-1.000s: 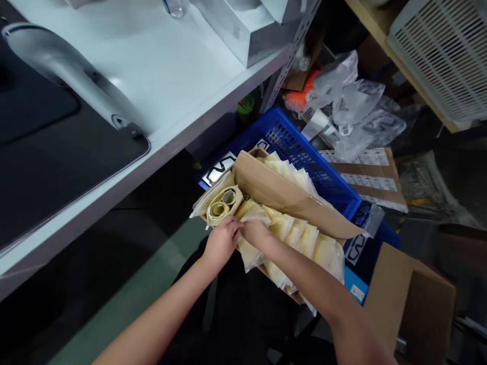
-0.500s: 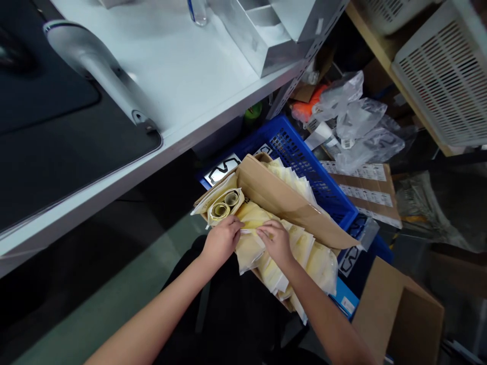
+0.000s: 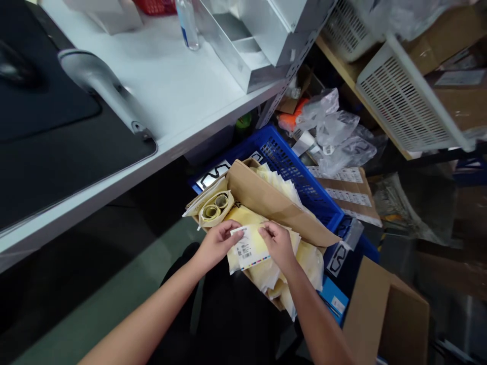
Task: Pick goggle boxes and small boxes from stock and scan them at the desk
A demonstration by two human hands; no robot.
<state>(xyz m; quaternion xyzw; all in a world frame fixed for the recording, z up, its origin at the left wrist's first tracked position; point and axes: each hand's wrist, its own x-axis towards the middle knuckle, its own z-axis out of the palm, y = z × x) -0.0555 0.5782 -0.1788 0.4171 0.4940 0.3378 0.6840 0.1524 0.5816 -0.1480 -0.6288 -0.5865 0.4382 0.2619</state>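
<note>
In the centre of the frame, both hands hold a printed sheet (image 3: 246, 246) spread above the cardboard box (image 3: 279, 203). The left hand (image 3: 219, 244) has its fingers narrowed to a pinch on the sheet's upper-left edge; the right hand (image 3: 279, 244) pinches near the upper-right side, fingers likewise nearly together. Gripping only the edges probably keeps the sheet flat and leaves its barcode and the coloured strip along its lower edge uncovered. Whether it is a loose sheet or part of a bag, I cannot tell.

Just beneath, yellowish packets (image 3: 311, 261) lean on one another in a slanted row, likely so that each one's edge stays within reach. The box's tall flap divides them from more packets behind. At the box's left end, two rolled pieces (image 3: 214, 208) sit side by side with their round ends up, perhaps because rolled they fit the narrow corner. The blue crate (image 3: 271, 136) lies just beyond the box. On the desk (image 3: 171, 96), upper left of the frame, a scanner (image 3: 97, 83) rests on the dark mat.
</note>
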